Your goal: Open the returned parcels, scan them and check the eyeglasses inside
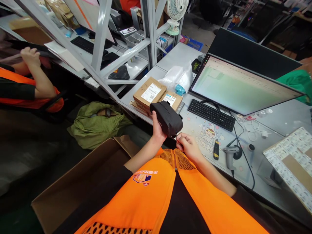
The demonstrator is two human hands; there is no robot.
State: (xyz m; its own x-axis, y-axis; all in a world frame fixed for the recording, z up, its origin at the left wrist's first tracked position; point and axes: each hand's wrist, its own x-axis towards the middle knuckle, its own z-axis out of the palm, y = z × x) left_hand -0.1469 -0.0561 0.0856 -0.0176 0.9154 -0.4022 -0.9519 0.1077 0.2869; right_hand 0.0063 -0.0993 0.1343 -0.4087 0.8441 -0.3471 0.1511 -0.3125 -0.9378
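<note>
And here the black pouch (pixel 170 117) is showing a matt, fabric-like face, while the orange vest (pixel 143 201) is flashing smooth cloth broken by perforated mesh (pixel 186 162). The boxes (pixel 139 93) are looking like dull brown cardboard beneath smooth white paper labels (pixel 151 92), and the thin plastic bag (pixel 173 74) is crinkling, whitish and translucent. The keyboard (pixel 212 115) is showing matt black plastic, the barcode scanner (pixel 229 159) is offering smooth grey plastic, the metal frame (pixel 99 35) is gleaming glossily, and the green cloth (pixel 95 126) is creasing roughly.
</note>
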